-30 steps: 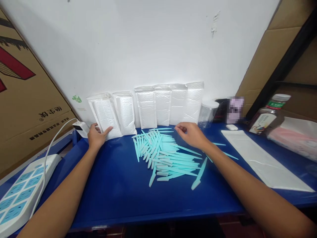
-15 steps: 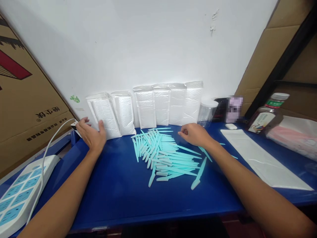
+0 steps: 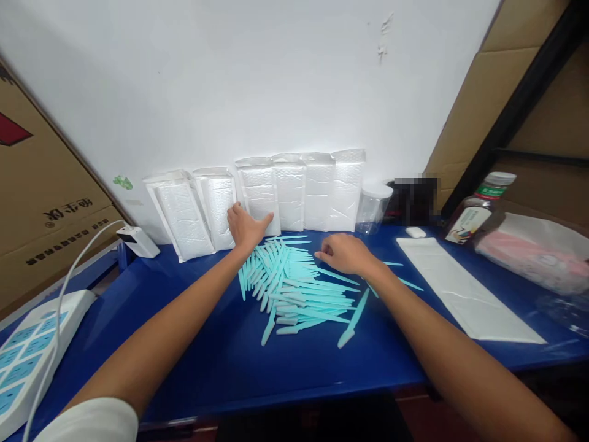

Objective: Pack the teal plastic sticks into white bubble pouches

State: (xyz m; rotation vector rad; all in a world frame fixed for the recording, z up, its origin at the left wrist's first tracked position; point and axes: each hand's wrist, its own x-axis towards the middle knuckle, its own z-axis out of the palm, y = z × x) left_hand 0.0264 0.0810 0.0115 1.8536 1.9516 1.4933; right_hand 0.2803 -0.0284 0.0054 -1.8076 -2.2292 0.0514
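Gently, Upright and in Line

Work with the left hand (image 3: 247, 228) and right hand (image 3: 343, 253) well apart. Spread the left loosely, as now, with fingertips at the right edge of the second padded envelope (image 3: 216, 212) from the left and thumb in front of the third envelope (image 3: 259, 190), clamped on neither. Cannot tell firm contact from mere nearness at the thumb. Press low and toward the wall (image 3: 253, 73), best without hooking a corner and tipping a neighbour forward. Find the envelopes standing in a row along the back of the surface (image 3: 207, 374), behind the heap of turquoise plastic sticks (image 3: 313, 301). Lift the left wrist clear of that heap, to spare the uppermost sticks a knock. See the right hand curled near the heap's far right edge, thumb close to fingertips; cannot tell about anything pinched inside. Mind the clear jar (image 3: 373, 209) beside the row's right end.
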